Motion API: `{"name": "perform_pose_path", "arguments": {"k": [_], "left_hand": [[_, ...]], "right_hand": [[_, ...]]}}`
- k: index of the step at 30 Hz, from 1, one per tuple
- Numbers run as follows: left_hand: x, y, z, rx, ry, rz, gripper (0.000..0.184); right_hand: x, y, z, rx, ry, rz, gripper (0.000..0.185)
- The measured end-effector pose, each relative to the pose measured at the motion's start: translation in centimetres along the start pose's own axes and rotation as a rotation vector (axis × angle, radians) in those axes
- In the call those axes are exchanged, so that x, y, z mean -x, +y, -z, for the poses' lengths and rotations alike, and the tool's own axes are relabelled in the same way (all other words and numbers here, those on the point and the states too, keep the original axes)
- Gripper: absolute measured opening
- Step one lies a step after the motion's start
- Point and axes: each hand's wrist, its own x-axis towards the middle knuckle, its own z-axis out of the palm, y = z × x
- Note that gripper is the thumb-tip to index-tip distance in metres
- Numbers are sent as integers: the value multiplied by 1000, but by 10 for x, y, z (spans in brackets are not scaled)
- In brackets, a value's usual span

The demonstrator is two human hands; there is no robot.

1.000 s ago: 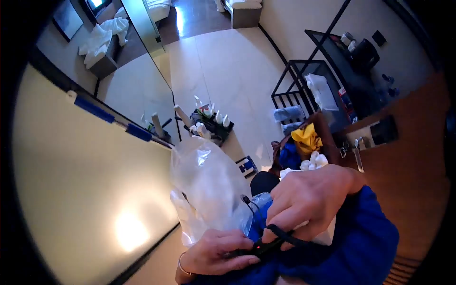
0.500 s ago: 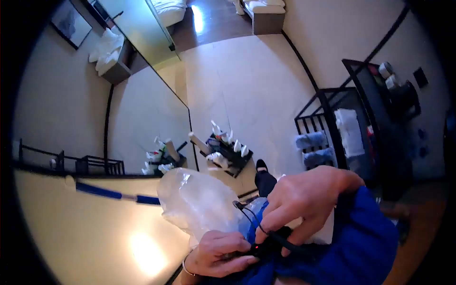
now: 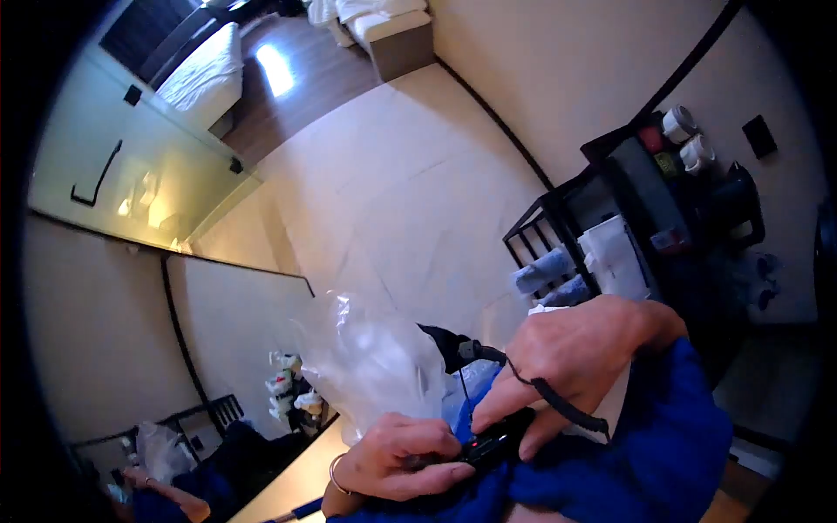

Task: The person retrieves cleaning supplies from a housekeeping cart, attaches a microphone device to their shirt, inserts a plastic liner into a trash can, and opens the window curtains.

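In the head view, a small black device [image 3: 497, 438] with a red light sits low in front of my body. My left hand [image 3: 401, 458], a bracelet on its wrist, pinches the device's left end. My right hand [image 3: 567, 357] grips its other end, thumb and fingers on either side. A black cord [image 3: 571, 408] loops up past my right hand to a black clip-like piece [image 3: 449, 347]. A clear plastic bag [image 3: 375, 370] hangs just beyond my left hand. Blue clothing [image 3: 610, 462] lies under both hands.
On the right stands a black rack [image 3: 558, 213] with rolled blue towels [image 3: 542, 270], folded white towels [image 3: 615, 253], a black kettle [image 3: 737, 205] and white cups [image 3: 680, 125]. A glass door [image 3: 131, 166] is at upper left. A mirror [image 3: 235, 322] reflects a person.
The view has shifted, so the rack and floor sit further left and more glass door shows. The black cord and its end piece stand higher. Both hands stay on the device.
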Motion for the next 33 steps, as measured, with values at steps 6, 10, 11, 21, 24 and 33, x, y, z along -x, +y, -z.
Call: {"name": "perform_pose_path", "arguments": {"k": [6,10,11,21,24,33], "left_hand": [[-66,3,71,-10,-110,22,13],[-115,-9,140,-47,-172,-37,13],[-127,-14,158,-80,-147,-93,14],[-214,-2,371,-221,80,-279,18],[-235,3,425,-250,126,-269,18],[-362,7,600,-365,194,-269,20]], "right_hand": [[-4,25,69,-49,-27,-107,39],[-17,47,130,82,-35,-238,32],[-23,57,147,132,-34,-275,31],[-132,155,363,164,106,-3,24],[-157,187,417,174,134,66,22],[-212,293,621,205,64,178,19]]}}
